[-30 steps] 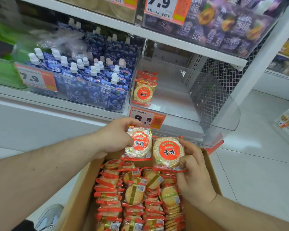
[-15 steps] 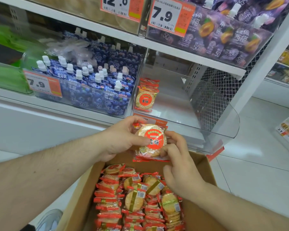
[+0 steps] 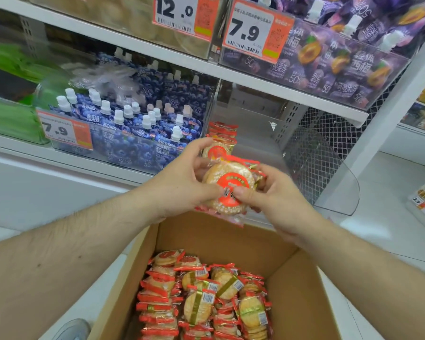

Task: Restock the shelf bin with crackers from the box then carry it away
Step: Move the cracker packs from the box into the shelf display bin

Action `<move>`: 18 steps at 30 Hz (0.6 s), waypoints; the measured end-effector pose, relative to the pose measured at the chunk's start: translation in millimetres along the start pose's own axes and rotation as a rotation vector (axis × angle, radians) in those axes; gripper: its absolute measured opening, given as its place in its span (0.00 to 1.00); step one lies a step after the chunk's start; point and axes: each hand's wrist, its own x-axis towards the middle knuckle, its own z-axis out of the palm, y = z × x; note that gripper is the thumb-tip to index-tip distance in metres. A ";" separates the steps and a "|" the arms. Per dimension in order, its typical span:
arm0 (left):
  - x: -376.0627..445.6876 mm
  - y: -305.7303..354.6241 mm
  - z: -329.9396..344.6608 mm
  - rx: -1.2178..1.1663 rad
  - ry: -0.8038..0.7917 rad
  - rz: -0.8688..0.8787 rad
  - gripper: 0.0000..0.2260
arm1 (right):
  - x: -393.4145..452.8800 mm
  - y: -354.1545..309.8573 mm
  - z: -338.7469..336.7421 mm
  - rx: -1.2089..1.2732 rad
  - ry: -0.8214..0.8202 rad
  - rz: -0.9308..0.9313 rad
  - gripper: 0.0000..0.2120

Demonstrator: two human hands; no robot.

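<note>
Left hand (image 3: 182, 185) and right hand (image 3: 275, 200) both grip round red-wrapped cracker packets (image 3: 231, 187), possibly two stacked, above the open brown cardboard box (image 3: 231, 239), before the clear plastic shelf bin (image 3: 329, 173).

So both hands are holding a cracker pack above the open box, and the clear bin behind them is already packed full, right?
Not quite. The head view shows the clear bin nearly empty, with only a few packs at its left. The rest holds: left hand and right hand hold a cracker pack above the open box.

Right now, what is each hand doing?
Left hand: grips the cracker packs.
Right hand: pinches the same cracker packs from the other side.
</note>
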 end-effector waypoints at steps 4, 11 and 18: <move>13.1 -5.7 -8.8 0.295 0.349 0.110 0.26 | 46.9 -14.0 -31.0 -0.030 0.250 0.008 0.13; 38.1 -31.4 -8.1 0.343 0.402 -0.102 0.26 | 134.6 28.8 -41.8 -0.358 0.197 0.332 0.20; 43.2 -36.1 -4.0 0.271 0.404 -0.160 0.14 | 173.0 56.0 -14.1 -0.555 0.148 0.318 0.19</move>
